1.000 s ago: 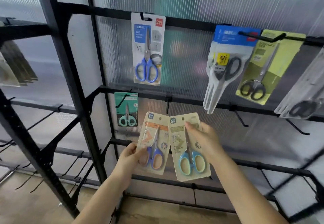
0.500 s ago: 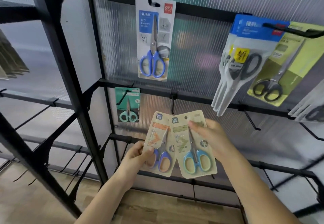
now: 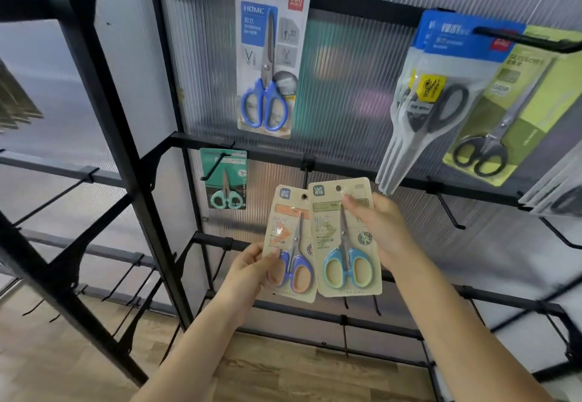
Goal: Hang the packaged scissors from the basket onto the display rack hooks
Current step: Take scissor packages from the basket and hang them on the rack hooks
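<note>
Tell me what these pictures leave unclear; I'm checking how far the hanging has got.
- Basket: outside the head view.
- Fingers of the left hand: behind the orange-handled pack.
- Right edge of that pack: covered by the blue-handled pack, gripped by the right hand.
- Empty hook above both packs: its tip is hidden behind them.
- Small print on the packs: too small.
</note>
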Motion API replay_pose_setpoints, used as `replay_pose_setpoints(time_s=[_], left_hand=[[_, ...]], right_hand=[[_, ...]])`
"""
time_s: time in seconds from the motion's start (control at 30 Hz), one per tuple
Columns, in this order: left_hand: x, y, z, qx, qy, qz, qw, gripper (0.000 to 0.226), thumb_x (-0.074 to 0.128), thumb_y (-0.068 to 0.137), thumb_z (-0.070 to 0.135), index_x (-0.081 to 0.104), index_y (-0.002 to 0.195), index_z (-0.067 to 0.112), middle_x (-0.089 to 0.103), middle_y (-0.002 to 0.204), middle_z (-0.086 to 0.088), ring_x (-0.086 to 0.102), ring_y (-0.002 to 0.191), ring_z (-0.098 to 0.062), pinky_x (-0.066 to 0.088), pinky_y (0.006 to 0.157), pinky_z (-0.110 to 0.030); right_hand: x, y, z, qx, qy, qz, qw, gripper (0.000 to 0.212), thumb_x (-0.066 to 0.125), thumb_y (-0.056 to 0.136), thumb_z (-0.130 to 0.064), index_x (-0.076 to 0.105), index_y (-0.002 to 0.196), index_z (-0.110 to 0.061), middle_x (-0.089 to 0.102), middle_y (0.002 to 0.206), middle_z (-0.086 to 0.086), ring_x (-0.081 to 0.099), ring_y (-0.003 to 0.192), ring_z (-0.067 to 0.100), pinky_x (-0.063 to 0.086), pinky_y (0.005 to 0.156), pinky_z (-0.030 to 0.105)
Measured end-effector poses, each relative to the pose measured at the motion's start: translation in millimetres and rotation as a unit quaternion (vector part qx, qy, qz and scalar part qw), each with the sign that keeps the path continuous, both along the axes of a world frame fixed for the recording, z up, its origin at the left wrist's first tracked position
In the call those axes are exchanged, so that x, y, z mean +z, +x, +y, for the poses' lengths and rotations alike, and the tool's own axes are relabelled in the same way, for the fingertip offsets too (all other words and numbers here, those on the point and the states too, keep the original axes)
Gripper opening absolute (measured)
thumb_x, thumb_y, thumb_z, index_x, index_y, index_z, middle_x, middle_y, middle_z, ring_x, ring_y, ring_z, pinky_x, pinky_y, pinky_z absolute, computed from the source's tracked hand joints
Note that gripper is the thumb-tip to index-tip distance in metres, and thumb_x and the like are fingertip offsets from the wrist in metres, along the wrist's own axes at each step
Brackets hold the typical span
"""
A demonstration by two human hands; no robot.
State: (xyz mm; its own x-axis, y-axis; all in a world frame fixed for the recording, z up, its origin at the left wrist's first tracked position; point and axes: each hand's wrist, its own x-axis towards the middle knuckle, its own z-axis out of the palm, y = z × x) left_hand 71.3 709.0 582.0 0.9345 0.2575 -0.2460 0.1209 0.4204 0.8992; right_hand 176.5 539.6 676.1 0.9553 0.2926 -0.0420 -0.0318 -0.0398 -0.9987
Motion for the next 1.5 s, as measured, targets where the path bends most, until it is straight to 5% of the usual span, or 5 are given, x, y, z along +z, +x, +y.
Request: replay_pose_setpoints(time_s=[0.6,0.77,1.03,1.23,1.5], left_hand=[[4,84,5,0.040,0.095,0.034,0.994,0.012,0.048,0.098,0.019,0.054,0.108,0.015,0.066,0.102,-0.004,0.063,0.089,-0.015,0.046,0.065,-0.021],[0,105,16,0.006,0.131,0.055,0.990,0.012,0.046,0.099,0.023,0.052,0.109,0.020,0.063,0.112,-0.001,0.058,0.104,-0.015,0.042,0.091,-0.030],[-6,101,12,0.065,0.189,0.084,0.976,0.055,0.062,0.090,0.030,0.035,0.135,0.013,0.041,0.129,0.000,0.043,0.118,-0.015,0.036,0.091,-0.028],[-17,37,-5,0.061,0.223,0.036,0.972,0.017,0.063,0.088,0.025,0.060,0.087,0.008,0.066,0.086,-0.006,0.061,0.084,-0.019,0.047,0.067,-0.013],[4,4,-15,-0.105,0.107,-0.008,0.989,0.032,0.066,0.074,0.028,0.066,0.100,0.009,0.074,0.087,-0.002,0.068,0.085,-0.020,0.050,0.087,-0.046]], right_hand=[[-7,33,23,-0.079,-0.045,-0.016,0.996,0.016,0.057,0.094,-0.017,0.061,0.108,-0.011,0.068,0.096,-0.002,0.064,0.084,0.008,0.050,0.062,0.019],[-13,39,21,-0.080,-0.045,0.007,0.996,0.017,0.056,0.094,-0.016,0.062,0.109,-0.010,0.069,0.099,0.000,0.066,0.088,0.012,0.052,0.065,0.025],[-13,26,6,-0.068,-0.084,-0.015,0.994,0.012,0.060,0.091,-0.016,0.061,0.103,-0.017,0.069,0.095,-0.008,0.066,0.081,0.003,0.048,0.057,0.017],[-11,-2,-8,-0.009,-0.064,-0.015,0.998,0.010,0.061,0.090,-0.015,0.064,0.096,-0.022,0.073,0.090,-0.006,0.069,0.083,0.007,0.054,0.066,0.024],[-6,-19,6,0.015,-0.021,0.000,1.000,0.013,0.060,0.090,-0.013,0.062,0.103,-0.014,0.072,0.091,-0.006,0.069,0.079,0.004,0.052,0.060,0.018]])
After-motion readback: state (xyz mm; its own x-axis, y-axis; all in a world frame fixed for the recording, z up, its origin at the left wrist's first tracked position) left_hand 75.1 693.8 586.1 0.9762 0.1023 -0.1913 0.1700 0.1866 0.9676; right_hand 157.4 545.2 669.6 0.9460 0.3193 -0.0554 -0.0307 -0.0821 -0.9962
